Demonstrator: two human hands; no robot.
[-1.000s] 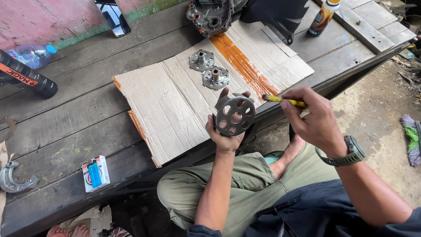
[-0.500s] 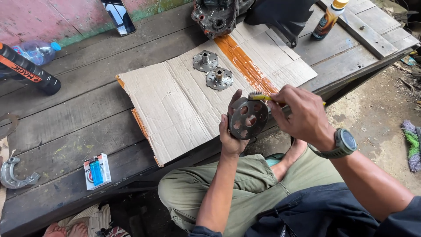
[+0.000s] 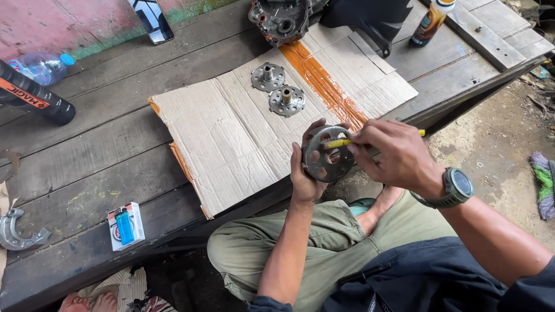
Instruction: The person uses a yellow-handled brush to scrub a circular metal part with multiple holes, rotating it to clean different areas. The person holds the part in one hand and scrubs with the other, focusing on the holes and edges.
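Just right of frame centre, the left hand (image 3: 305,179) clasps a round grey perforated metal plate (image 3: 327,155) upright from below, while the right hand (image 3: 399,157) pinches a yellow-handled tool (image 3: 342,142) lying horizontally across its face.

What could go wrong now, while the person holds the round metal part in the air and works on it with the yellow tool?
1. The left hand alone holds the perforated metal disc past the bench edge; it could slip and fall.
2. The right hand pushes the yellow tool toward the left fingers; a slip might jab them.
3. The two flanged hubs lie loose on the cardboard and could be knocked.
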